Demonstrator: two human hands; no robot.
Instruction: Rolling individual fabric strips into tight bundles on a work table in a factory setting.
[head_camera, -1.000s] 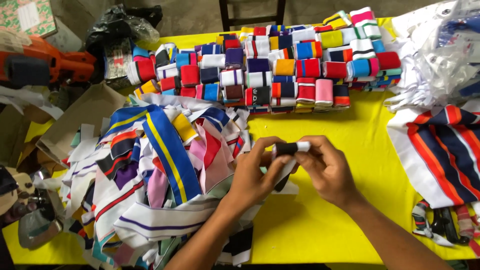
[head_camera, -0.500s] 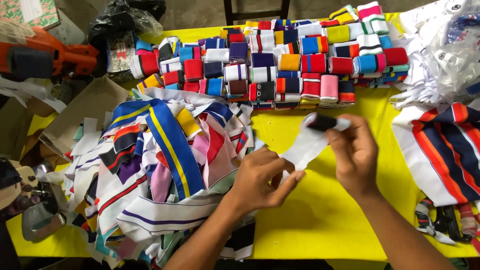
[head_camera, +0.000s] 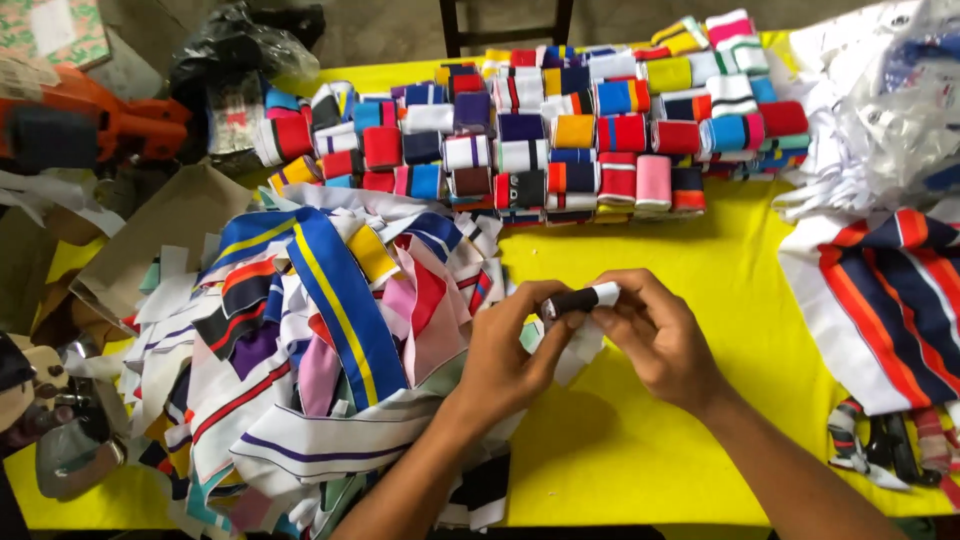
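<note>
Hands back together beside loose strip pile (head_camera: 330, 360): left hand (head_camera: 510, 350) and right hand (head_camera: 660, 335) both pinching small rolled strip (head_camera: 582, 298), earlier stretched-out tail now wound in; roll nearly complete.

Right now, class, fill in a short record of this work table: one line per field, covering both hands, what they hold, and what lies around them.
left hand: grip closed on one end of the small black-and-white fabric roll
right hand: fingers pinch the other end of the same roll
surface: yellow table
left of hands: loose heap of striped fabric strips
far side: rows of finished coloured rolls
right edge: wide striped fabric in red, navy and white
far left: orange tool
</note>
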